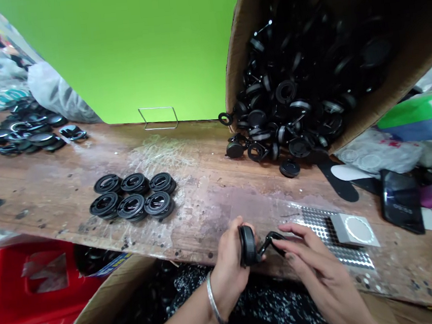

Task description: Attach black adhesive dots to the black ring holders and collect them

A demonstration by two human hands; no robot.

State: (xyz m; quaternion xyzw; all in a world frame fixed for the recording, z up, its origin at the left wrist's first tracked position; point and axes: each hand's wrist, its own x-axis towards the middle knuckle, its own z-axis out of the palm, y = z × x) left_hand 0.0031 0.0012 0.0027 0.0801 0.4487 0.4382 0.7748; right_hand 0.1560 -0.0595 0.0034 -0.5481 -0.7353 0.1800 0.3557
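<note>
Landmark: a brown cardboard box (234,63), open toward the person and heaped with black round parts (285,91), some spilling onto the worn brown wooden workbench (210,183).
Piece in hand: a thick black disc with a ribbed edge (249,245), held on edge in front of the box, at the bench's near edge; a slim black hinged arm (272,239) extends from it, bent, toward the right.
Left hand (230,255): thumb and fingers clamped on the disc; a silver bangle (213,297) circles the wrist.
Right hand (313,264): fingertips at the hinged arm; whether they pinch it or merely touch cannot be told.
Ring stacks: six black ring-shaped stacks (132,196), two rows of three, left of the box and nearer the person.
Perforated sheet: a shiny silver strip (317,228) in front of the box, bearing a small pale-grey block (354,229).
Phone: a dark, glossy rectangular handset (401,200), right of the box's mouth and nearer the person.
</note>
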